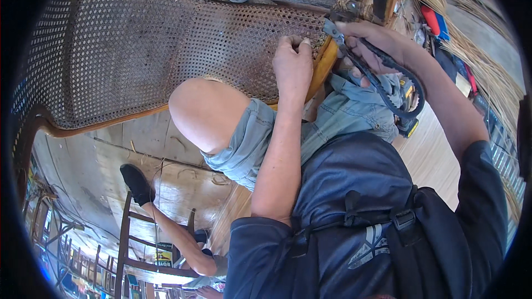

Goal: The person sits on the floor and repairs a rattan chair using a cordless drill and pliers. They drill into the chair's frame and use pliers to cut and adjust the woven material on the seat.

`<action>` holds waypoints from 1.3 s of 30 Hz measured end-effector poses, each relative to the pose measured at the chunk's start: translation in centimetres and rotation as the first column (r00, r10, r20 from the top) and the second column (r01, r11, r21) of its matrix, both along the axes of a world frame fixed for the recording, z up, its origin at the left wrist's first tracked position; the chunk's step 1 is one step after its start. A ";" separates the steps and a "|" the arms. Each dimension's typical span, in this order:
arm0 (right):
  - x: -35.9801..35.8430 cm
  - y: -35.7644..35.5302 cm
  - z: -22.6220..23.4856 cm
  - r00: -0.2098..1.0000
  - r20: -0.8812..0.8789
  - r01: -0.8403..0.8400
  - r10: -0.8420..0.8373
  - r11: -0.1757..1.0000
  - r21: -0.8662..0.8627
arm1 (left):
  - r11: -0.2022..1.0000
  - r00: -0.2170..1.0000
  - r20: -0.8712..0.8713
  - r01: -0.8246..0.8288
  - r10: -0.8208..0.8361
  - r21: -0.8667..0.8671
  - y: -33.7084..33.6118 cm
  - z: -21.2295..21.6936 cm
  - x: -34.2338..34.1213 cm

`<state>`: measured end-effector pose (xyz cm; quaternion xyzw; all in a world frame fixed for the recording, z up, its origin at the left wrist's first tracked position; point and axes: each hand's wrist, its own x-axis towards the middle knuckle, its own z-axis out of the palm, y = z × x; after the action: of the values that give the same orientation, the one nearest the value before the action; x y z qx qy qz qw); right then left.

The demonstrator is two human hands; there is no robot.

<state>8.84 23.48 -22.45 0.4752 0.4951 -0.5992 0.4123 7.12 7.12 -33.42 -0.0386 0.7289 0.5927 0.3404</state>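
Note:
My left hand [293, 69] is closed in a pinch over the right end of a woven cane panel [133, 50]. What the fingers hold, if anything, is too small to make out. The panel is set in a chair frame with a yellow-brown wooden edge [327, 55]. My right hand [374, 44] grips a hand tool [407, 112] with a grey metal head and black handles that form a loop. Its head lies against the frame's corner, just right of my left hand. The tips of the right fingers are partly hidden.
Long dry straw-like strands [471, 50] lie at the right, near a red and blue object [433, 21]. Yellow-and-black tools [409, 108] sit beside my leg. At the lower left, another person's leg [180, 238] stretches by a wooden ladder-like frame [124, 232].

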 end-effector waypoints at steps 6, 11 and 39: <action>-0.7 0.3 -0.8 0.986 0.079 -0.155 0.146 0.979 0.133 | 1.000 1.000 -0.010 0.007 -0.007 -0.012 0.0 -0.7 0.3; -0.7 -0.2 -2.0 0.705 0.095 -0.659 0.703 0.600 0.454 | 0.997 0.999 0.014 0.047 -0.047 -0.054 0.5 0.1 0.0; -0.8 1.6 -1.7 0.977 0.093 -0.198 0.191 0.977 0.079 | 0.965 0.896 -0.376 0.168 -0.235 -0.203 4.3 -0.6 -0.6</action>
<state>8.09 25.07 -24.12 0.4672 0.5473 -0.5130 0.4681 6.52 11.44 -34.06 0.1302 0.8293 0.4869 0.2412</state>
